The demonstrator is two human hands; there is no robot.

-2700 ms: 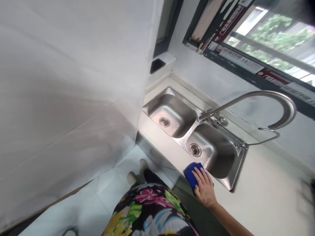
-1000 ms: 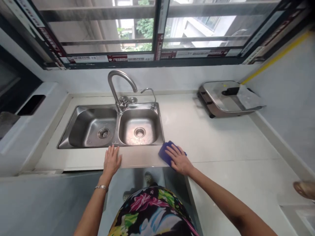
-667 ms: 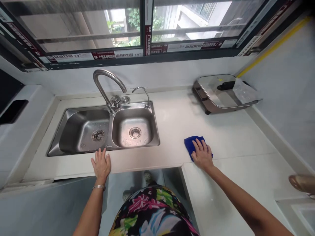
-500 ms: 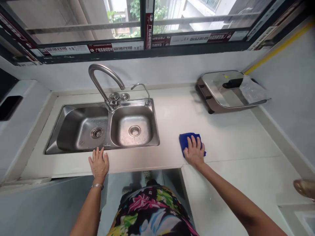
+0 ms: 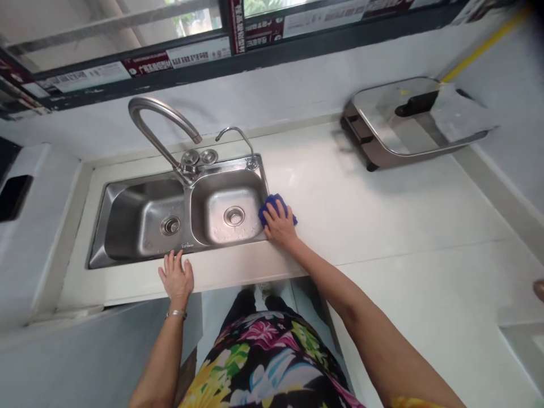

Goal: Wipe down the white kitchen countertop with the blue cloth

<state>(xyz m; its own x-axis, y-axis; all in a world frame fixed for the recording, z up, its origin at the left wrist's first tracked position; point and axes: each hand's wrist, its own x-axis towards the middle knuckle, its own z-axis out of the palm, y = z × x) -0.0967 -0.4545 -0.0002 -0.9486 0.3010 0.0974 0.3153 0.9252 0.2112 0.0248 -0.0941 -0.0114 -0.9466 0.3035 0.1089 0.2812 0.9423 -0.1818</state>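
Note:
A blue cloth [image 5: 264, 212] lies bunched at the right rim of a steel double sink [image 5: 187, 247]. My right hand [image 5: 280, 225] rests on top of this cloth, its fingers spread over it and pressing it to the rim and counter. My left hand [image 5: 177, 276] lies flat with fingers apart on the counter's front strip, just below the sink's front edge, and holds nothing. A bracelet [image 5: 176, 313] circles the left wrist.
A curved faucet [image 5: 164, 107] and a smaller thin tap [image 5: 236, 130] stand behind the sink. At the back right of the white counter [image 5: 382, 215] sits an electric pan [image 5: 395, 158] with a glass lid. A window frame [image 5: 204, 68] runs above.
My right hand and the blue cloth have moved left across the counter to the sink's right rim. The view has shifted and tilted somewhat. My left hand stays by the sink's front edge.

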